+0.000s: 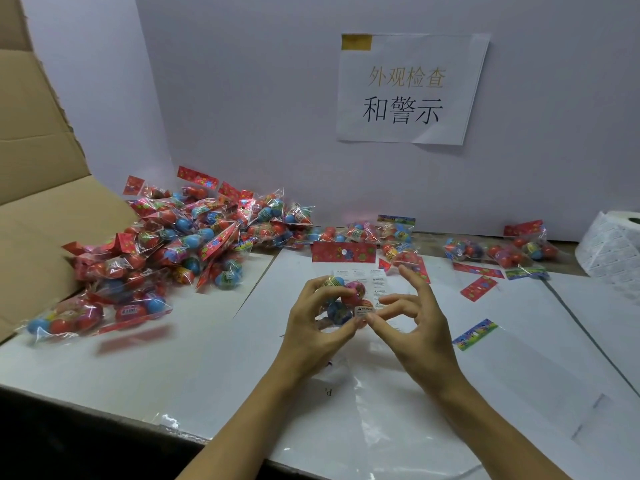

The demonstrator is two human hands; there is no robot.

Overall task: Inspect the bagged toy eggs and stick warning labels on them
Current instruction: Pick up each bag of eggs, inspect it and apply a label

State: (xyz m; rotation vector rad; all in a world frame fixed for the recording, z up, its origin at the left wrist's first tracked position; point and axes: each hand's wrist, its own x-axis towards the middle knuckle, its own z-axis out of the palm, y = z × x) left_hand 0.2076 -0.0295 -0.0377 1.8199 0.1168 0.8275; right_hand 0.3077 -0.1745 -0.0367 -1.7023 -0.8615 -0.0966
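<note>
Behind, sign (412,90) reads 外观检查和警示; left hand (313,329) grips egg bag (341,299), right fingers (375,320) pinch WARNING label (364,310).

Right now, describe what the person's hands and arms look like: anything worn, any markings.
Both the left hand and the right hand are bare: no gloves, rings, watch or bracelets show. The forearms are uncovered as far as the frame's lower edge, with no sleeve in view. Fingernails look short and unpainted. No marks or tattoos show.
</note>
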